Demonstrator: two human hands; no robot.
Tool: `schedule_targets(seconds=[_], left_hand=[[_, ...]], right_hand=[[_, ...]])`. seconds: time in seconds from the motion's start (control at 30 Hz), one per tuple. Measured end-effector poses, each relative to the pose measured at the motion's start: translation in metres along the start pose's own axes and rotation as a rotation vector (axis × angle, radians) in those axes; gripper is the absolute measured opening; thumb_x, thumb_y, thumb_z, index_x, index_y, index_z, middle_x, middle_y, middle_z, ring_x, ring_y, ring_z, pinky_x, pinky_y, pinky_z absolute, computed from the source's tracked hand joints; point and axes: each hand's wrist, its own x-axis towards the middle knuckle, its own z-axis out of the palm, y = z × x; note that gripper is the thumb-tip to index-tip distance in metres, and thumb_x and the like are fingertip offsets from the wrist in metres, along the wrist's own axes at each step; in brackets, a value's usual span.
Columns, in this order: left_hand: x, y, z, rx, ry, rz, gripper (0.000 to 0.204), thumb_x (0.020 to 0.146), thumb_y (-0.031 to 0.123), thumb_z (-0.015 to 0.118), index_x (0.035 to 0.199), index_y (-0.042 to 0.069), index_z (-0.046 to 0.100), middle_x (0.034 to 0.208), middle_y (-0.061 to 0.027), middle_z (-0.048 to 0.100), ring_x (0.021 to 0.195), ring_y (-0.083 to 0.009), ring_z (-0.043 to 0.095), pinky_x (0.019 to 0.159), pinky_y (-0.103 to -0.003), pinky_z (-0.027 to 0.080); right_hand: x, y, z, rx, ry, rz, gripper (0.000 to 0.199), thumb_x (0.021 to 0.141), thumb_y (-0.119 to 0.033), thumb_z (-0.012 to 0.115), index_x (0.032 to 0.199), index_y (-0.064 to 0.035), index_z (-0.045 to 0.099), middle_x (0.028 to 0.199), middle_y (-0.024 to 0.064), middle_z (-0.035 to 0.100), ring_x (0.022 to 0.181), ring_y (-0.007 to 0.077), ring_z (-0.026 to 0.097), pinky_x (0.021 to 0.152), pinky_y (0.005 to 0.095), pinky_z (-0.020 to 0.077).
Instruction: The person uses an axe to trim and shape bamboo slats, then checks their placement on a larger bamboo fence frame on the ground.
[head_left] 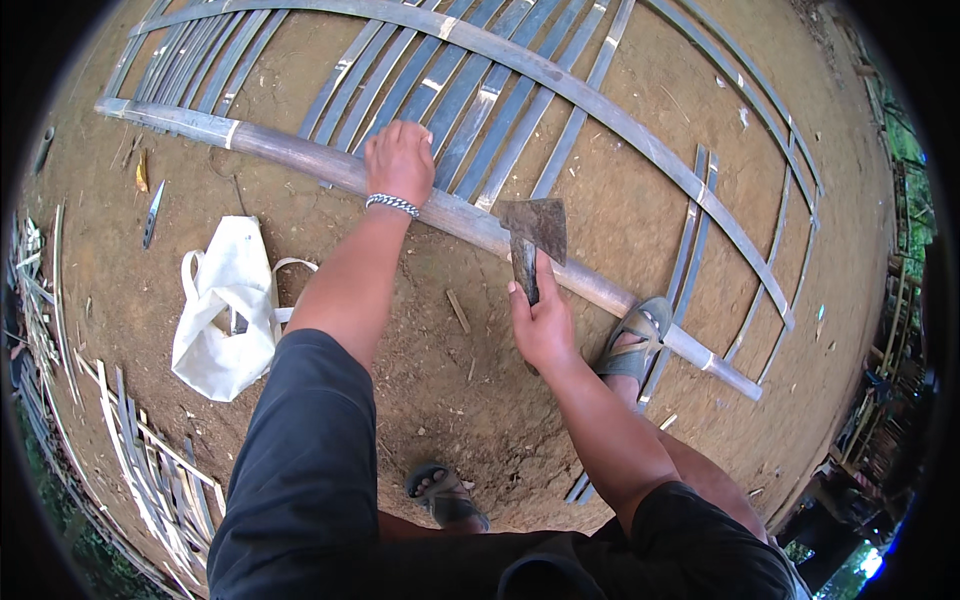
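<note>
My left hand (398,160) presses down on a long bamboo pole (300,155) that lies across the dirt ground. It wears a beaded bracelet at the wrist. My right hand (542,325) is shut around the handle of a hatchet (535,232). The hatchet's dark rusty blade rests flat against the pole, to the right of my left hand. My sandalled right foot (633,345) stands on the pole further right. Under and beyond the pole lie several flat bamboo slats (480,100) woven into a loose lattice.
A white cloth tote bag (222,310) lies on the dirt at the left. A small knife (152,213) lies further left. Split bamboo strips (150,470) are piled at the lower left. My other sandalled foot (445,495) is at the bottom centre. Curved slats (740,200) extend to the right.
</note>
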Motion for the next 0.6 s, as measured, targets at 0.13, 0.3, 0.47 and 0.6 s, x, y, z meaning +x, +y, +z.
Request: schedule_targets(seconds=[0.13, 0.3, 0.47, 0.6], left_hand=[[-0.003, 0.004, 0.003, 0.026, 0.019, 0.031, 0.006, 0.09, 0.015, 0.064, 0.094, 0.013, 0.061, 0.096, -0.0067, 0.062, 0.099, -0.0288, 0.059, 0.092, -0.044, 0.04], [-0.008, 0.003, 0.002, 0.069, 0.043, 0.07, 0.007, 0.091, 0.016, 0.063, 0.096, 0.013, 0.061, 0.096, -0.0069, 0.062, 0.099, -0.0281, 0.059, 0.095, -0.045, 0.039], [-0.004, 0.001, -0.002, 0.068, -0.002, 0.074, 0.006, 0.092, 0.018, 0.062, 0.096, 0.013, 0.061, 0.096, -0.0068, 0.061, 0.099, -0.0281, 0.058, 0.097, -0.045, 0.038], [-0.006, 0.003, 0.0, 0.089, -0.012, 0.065, 0.007, 0.092, 0.018, 0.061, 0.096, 0.013, 0.061, 0.096, -0.0068, 0.061, 0.1, -0.0278, 0.058, 0.098, -0.045, 0.037]], right_hand=[[0.009, -0.001, 0.005, -0.037, 0.003, -0.058, 0.057, 0.095, -0.023, 0.062, 0.145, -0.0036, 0.043, 0.118, 0.0302, 0.064, 0.108, 0.045, 0.063, 0.093, 0.0453, 0.051], [0.008, -0.011, 0.004, 0.087, 0.035, -0.081, 0.05, 0.095, -0.022, 0.063, 0.137, 0.0014, 0.052, 0.118, 0.0304, 0.064, 0.108, 0.0456, 0.063, 0.093, 0.0474, 0.0515], [0.007, -0.016, 0.013, 0.04, 0.141, -0.174, 0.044, 0.093, -0.021, 0.066, 0.13, 0.003, 0.057, 0.109, 0.0291, 0.066, 0.098, 0.0452, 0.066, 0.084, 0.0484, 0.0531], [0.011, 0.0, 0.019, -0.011, 0.15, -0.191, 0.045, 0.094, -0.022, 0.064, 0.132, 0.0015, 0.055, 0.111, 0.0292, 0.065, 0.095, 0.0471, 0.065, 0.083, 0.0498, 0.0527]])
